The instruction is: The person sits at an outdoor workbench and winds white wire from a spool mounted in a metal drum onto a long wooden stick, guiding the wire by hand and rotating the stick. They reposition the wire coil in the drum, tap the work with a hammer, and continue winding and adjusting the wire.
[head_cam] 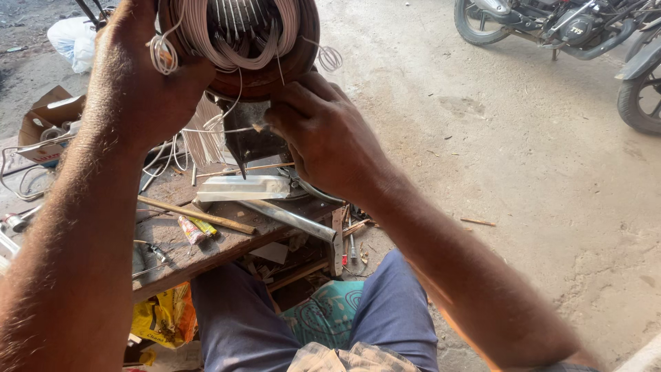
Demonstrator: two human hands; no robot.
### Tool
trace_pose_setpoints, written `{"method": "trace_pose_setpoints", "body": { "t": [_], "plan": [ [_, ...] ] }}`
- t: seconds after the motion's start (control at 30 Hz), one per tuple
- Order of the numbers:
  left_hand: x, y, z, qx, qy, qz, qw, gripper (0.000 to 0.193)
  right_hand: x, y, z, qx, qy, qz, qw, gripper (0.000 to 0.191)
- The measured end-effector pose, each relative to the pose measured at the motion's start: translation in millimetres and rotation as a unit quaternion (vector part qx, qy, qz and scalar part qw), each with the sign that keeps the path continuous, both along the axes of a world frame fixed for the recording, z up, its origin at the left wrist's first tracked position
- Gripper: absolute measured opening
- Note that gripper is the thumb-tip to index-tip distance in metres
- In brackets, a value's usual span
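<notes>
Above the desk (206,251), left hand (148,83) grips the wound stator (241,41); right hand (320,134) pinches a wire end. Judgement: keep stator steady, pull wire gently.

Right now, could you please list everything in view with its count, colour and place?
motor stator: one, brown, wound with pale wire coils, raised at top centre
loose wire ends: several, white, hanging below the stator
workbench: one, worn wood, left of centre
metal tube: one, silver, on the bench edge
wooden stick: one, tan, lying on the bench
small tube: one, yellow and red, on the bench
cardboard box: one, brown, far left
plastic bag: one, white, top left
motorcycles: at least two, dark, top right
yellow bag: one, under the bench
left hand: grip on the stator's side
right hand: fingers at the stator's lower edge
</notes>
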State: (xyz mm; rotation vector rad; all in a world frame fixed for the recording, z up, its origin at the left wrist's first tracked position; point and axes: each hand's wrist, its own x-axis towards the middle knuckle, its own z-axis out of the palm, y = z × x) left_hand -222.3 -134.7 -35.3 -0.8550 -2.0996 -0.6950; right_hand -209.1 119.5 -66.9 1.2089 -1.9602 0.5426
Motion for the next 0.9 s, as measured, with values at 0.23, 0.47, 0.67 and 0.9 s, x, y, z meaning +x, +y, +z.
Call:
{"method": "trace_pose_setpoints", "body": {
  "t": [0.23, 0.47, 0.67, 0.9],
  "plan": [
    [-2, 30, -9, 0.012, 0.033, 0.073, 0.997, 0.089, -10, 21, 0, -0.168, -0.06, 0.036, 0.983, 0.015],
    [0, 88, -31, 0.076, -0.005, 0.152, 0.985, 0.112, -10, 36, 11, -0.168, -0.079, 0.056, 0.981, 0.008],
    [4, 96, -35, 0.067, -0.087, 0.151, 0.983, 0.1, -2, 26, -21, -0.118, -0.087, -0.001, 0.989, 0.022],
    [16, 37, 9, 0.034, -0.11, -0.033, 0.993, 0.057, -39, 42, -44, -0.116, -0.096, -0.042, 0.988, 0.035]
  ]
}}
